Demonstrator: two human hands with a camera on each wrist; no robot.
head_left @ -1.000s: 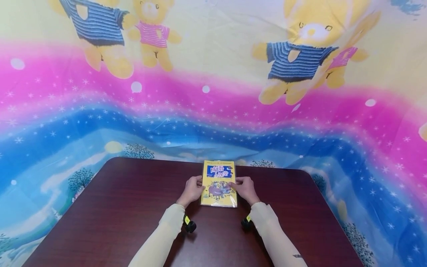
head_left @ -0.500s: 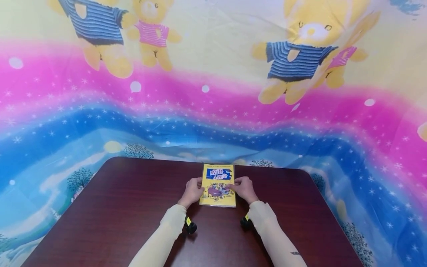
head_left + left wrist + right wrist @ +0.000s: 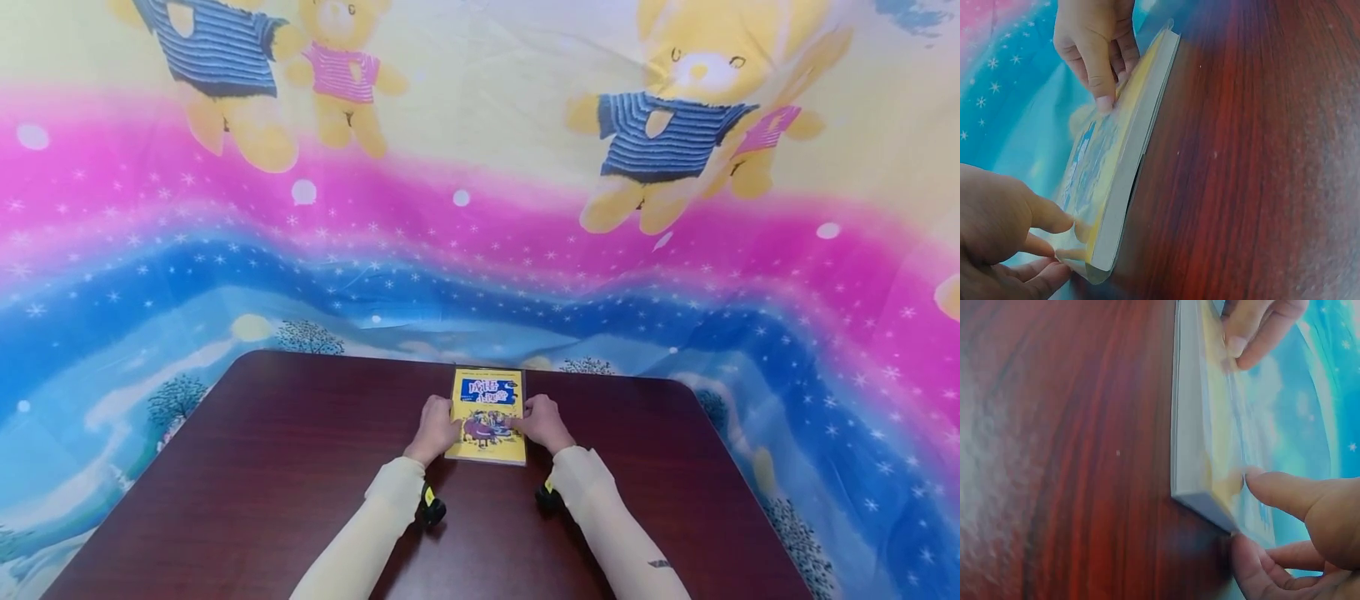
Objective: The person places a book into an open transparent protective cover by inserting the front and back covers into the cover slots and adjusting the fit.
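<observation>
A yellow book (image 3: 487, 392) in a clear plastic cover, with a blue title panel and a purple cartoon picture, is at the middle of the far side of the table. My left hand (image 3: 433, 428) grips its left edge, thumb on the front cover and fingers at the side. At the right edge my right hand (image 3: 546, 423) holds it the same way. In the left wrist view the pale page edges (image 3: 1129, 150) face the camera, and a loose flap of plastic sticks out by the left fingers. Whether the whole book touches the table cannot be told.
The dark red-brown wooden table (image 3: 262, 483) spreads out on both sides of the book. Its far edge lies just past the book. Behind hangs a printed cloth (image 3: 480, 242) with bears and snowflakes. A black wrist camera (image 3: 431, 510) sits under the left sleeve.
Both hands and the book have shifted slightly left. The book's far end has come down a little in view. The grip at both sides stays.
</observation>
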